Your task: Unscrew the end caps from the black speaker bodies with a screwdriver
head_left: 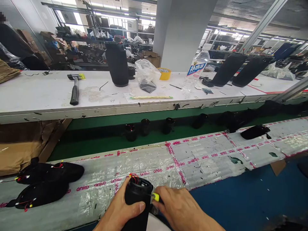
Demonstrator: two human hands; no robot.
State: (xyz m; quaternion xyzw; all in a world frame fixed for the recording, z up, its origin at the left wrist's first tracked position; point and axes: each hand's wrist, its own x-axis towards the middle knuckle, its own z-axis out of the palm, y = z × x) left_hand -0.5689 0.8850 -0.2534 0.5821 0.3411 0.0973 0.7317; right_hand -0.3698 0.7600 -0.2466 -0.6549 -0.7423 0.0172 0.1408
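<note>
My left hand (127,205) is wrapped round a black fabric-covered cylinder (137,192), thumb across its front. It stands nearly upright, with thin red wires (134,177) and an opening at its top rim. Against the right side of that rim, my right hand (178,205) is closed round a small yellow-and-black tool (156,197). The fingers hide most of the tool, so its exact kind does not show. Below the hands is a pale surface, partly cut off by the frame edge.
Black fabric covers (45,179) with wires lie left on a plastic-covered ledge (96,195). Another black cylinder (255,131) lies right. Several cylinders stand in the green trough (106,131). The white bench (93,89) holds a hammer (75,88), a bottle (197,67) and tape (165,73).
</note>
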